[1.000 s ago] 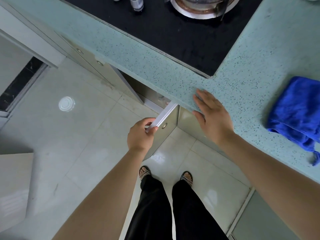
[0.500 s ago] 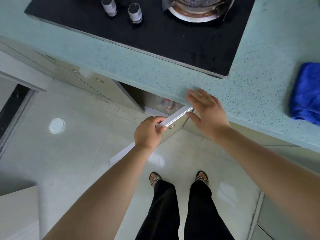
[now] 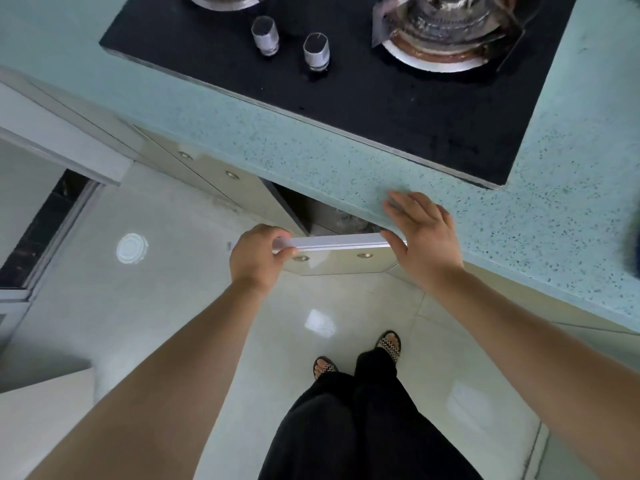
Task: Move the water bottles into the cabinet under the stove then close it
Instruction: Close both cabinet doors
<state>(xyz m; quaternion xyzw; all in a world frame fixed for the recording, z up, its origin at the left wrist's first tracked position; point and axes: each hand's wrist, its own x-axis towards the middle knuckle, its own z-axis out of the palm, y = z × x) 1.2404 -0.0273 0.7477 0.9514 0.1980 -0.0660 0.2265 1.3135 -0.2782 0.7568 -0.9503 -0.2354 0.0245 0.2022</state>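
- Left hand (image 3: 258,259): fingers curled over the top edge of the cabinet door (image 3: 341,261) at its left end, thumb beneath the edge; it grips the door.
- Right hand (image 3: 422,239): fingers spread and flat, palm down on the front edge of the countertop (image 3: 311,147), holding nothing; the thumb lies against the right end of the door's top edge.
- Cabinet door: pale, glossy, with two round metal fittings on its face; ajar, with a dark gap between it and the cabinet opening.
- Water bottles (image 3: 348,220): clear shapes glimpsed in the gap inside the cabinet, under the countertop edge; number cannot be told.
- Countertop: speckled pale green, running from upper left to right.
- Stove (image 3: 346,91): black glass top set into the countertop, directly above the cabinet; two knobs (image 3: 292,43) and a burner (image 3: 443,26) with metal ring.
- Floor (image 3: 166,282): pale shiny tiles; the person's two sandalled feet and black trousers (image 3: 353,427) below.
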